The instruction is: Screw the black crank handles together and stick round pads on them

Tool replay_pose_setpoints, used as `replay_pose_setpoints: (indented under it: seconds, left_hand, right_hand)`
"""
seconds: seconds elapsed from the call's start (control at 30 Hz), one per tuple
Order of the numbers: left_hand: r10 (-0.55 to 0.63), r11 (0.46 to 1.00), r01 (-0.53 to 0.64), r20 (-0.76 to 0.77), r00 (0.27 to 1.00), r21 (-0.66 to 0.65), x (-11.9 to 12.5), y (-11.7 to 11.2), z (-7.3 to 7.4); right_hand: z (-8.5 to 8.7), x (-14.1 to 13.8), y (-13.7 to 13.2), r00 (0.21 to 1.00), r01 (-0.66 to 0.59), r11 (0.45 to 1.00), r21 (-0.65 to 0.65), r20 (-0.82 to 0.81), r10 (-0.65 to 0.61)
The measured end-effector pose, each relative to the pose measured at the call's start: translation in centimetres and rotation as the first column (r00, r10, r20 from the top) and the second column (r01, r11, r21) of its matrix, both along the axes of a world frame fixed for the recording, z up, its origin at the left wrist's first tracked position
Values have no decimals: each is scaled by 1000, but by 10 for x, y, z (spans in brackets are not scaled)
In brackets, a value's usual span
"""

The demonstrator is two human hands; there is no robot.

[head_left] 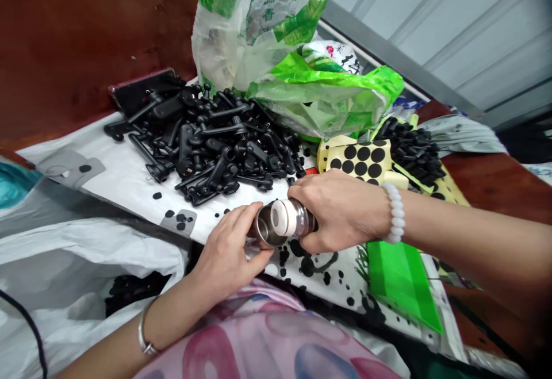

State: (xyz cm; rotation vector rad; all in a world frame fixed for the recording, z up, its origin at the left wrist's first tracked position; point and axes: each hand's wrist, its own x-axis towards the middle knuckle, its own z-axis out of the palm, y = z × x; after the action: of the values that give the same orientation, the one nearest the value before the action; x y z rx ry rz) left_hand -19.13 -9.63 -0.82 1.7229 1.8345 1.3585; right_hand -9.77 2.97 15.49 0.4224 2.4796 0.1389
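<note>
My left hand (233, 247) is wrapped round a small metal cup (268, 226), its open mouth facing up and to the right. In my right hand (345, 209) is a clear bottle (304, 218) with a white top, tilted so that the white end lies over the cup's rim. Whether that end is capped or open, I cannot tell. Just beyond both hands lies a heap of black plastic arm-like parts (215, 137) on the white sheet (116, 177). A yellow sheet of round black stickers (362, 160) is right behind my right hand.
Green-and-white plastic bags (297, 80) stand at the back. A dark phone-like slab (144, 88) lies behind the heap. More black parts (414, 149) are piled at the right, with a green tray (403, 281) nearer. A white sack (81, 264) is at the lower left.
</note>
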Motion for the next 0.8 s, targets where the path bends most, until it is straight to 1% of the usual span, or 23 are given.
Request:
replay_pose_setpoints:
  seconds: [0.2,0.33,0.6,0.8]
  left_hand:
    - [-19,1000,20,55,998,-19,4,3,-3]
    - [-23,999,25,91,996,-22,6,6,-4]
    - [-35,998,40,114,993,-38,7,9,-3]
    - [-42,998,48,127,991,-48,6,9,0]
  right_hand:
    - [10,-3,-2,999,46,999,-17,-7,-46]
    - [12,-3,-3,999,44,999,-1,4,-44]
    - [10,-2,-3,998,51,998,43,33,-52]
    - [8,-3,-1,999,31,999,23,35,-32]
